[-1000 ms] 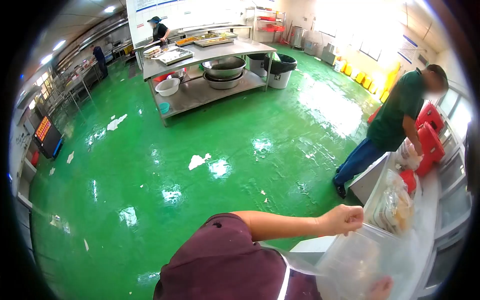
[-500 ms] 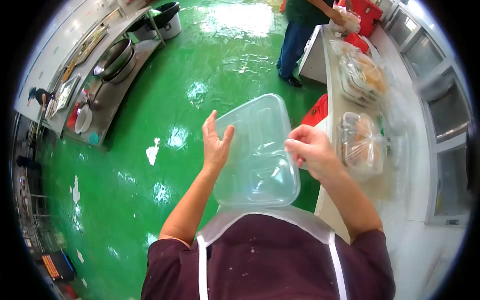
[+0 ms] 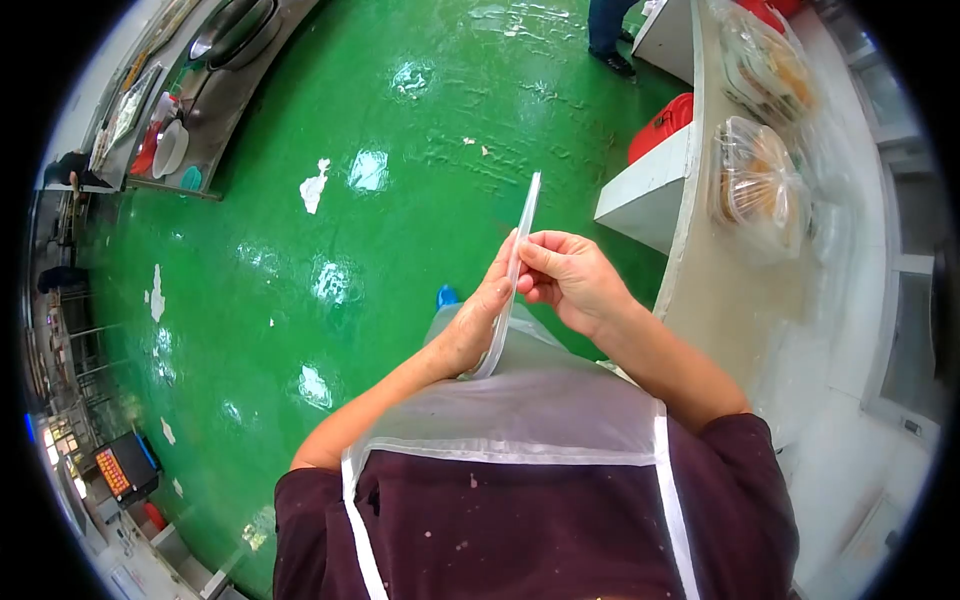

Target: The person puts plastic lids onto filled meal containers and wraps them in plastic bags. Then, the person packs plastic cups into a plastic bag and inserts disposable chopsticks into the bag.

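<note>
Clear plastic lid (image 3: 513, 272) held up on edge

Lid: thin, see-through, whitish along the rim. Turned almost fully edge-on to camera, so it reads as a narrow pale strip, far end leaning a little right. Flat face too foreshortened to make out any pattern.

Location: in the air before the person's chest, over the apron (image 3: 520, 415) and the green floor (image 3: 400, 240), left of the desk (image 3: 715, 300).

Left hand (image 3: 478, 318): flat along the lid's left side, fingers close together and pressed to it, thumb lying near the rim; grip nearly closed. Fingers partly hidden, can't tell how far they wrap.

Right hand (image 3: 575, 278): on the right side, thumb and forefinger pinched together at the rim around mid-length, other fingers curled just below. Lid runs between the two sets of fingers; far end sticks out past the fingertips, near end drops below them toward the apron.

Around: bagged food containers (image 3: 760, 185) on the desk, well apart from the right hand; red object (image 3: 660, 128) beside the desk's white support (image 3: 645, 195).
</note>
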Demonstrator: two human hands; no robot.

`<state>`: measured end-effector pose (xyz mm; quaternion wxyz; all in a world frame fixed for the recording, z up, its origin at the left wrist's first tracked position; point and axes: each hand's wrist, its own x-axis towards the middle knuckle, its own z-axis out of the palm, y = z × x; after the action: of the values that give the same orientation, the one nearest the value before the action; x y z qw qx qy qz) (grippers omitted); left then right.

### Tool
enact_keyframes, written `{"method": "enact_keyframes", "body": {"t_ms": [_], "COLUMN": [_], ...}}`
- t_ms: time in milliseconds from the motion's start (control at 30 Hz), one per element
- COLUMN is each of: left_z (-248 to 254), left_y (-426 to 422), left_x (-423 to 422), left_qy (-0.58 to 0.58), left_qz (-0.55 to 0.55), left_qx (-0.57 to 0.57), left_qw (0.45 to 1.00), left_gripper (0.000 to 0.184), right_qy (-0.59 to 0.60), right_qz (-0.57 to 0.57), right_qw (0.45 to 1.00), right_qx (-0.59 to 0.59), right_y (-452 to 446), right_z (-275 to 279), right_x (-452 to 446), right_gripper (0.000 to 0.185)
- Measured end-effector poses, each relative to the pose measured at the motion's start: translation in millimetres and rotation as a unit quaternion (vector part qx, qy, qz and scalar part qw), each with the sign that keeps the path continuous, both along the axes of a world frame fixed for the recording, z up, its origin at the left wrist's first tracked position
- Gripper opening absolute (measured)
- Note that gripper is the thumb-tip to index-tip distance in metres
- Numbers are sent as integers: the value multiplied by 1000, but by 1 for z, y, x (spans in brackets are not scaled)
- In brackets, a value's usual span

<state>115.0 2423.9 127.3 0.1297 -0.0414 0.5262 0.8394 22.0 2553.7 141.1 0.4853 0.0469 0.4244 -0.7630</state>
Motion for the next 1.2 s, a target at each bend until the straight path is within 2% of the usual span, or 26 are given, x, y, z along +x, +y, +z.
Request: {"method": "enact_keyframes", "body": {"t_ms": [100,300,367,500,567,600,667,733,767,800,833,867,900,933,1033,1133,1167,1200], "left_z": [-1,-4,-7,5,7,6,3,19,23,19,14,14,14,9,1,-1,-3,-11], "left_y": [-14,-60,-78,-116,-133,-147,-178,-190,-197,-217,-246,-267,-291,-312,-351,-359,-360,-361], "left_x": [7,34,46,73,87,92,104,114,116,119,121,126,135,147,176,187,187,186], "left_qy": [32,61,76,93,86,121,183,38,-37,-32,-8,-65,-37,-19,-46,-92,-114,-125], "left_qz": [8,11,25,74,91,75,38,146,198,252,214,284,278,261,247,237,233,233], "left_qx": [1,-5,10,-29,-39,-83,-166,-60,-8,74,214,274,303,262,365,421,433,452], "left_qw": [999,998,997,993,991,986,968,987,979,964,953,916,911,929,896,871,863,852], "left_gripper": [80,77,77,76,78,78,78,77,77,66,58,50,50,64,50,40,37,39], "right_qy": [11,84,107,152,211,239,369,454,481,507,544,579,613,649,739,753,775,789], "right_qz": [-14,-35,-34,-10,18,29,94,131,135,140,83,26,39,51,130,80,58,72], "right_qw": [999,996,993,988,977,969,923,879,863,848,834,814,788,758,655,648,621,606], "right_qx": [-31,2,19,28,41,48,63,72,69,67,52,38,37,35,91,81,103,75], "right_y": [-16,-65,-89,-131,-150,-159,-180,-200,-212,-222,-227,-228,-222,-211,-177,-181,-188,-193], "right_z": [3,13,18,27,27,28,30,30,33,36,41,47,51,57,81,74,67,60], "right_x": [14,46,57,81,89,94,96,99,99,98,94,88,78,68,64,83,89,90], "right_gripper": [16,16,16,14,13,12,10,10,10,11,13,17,21,27,41,51,47,41]}}
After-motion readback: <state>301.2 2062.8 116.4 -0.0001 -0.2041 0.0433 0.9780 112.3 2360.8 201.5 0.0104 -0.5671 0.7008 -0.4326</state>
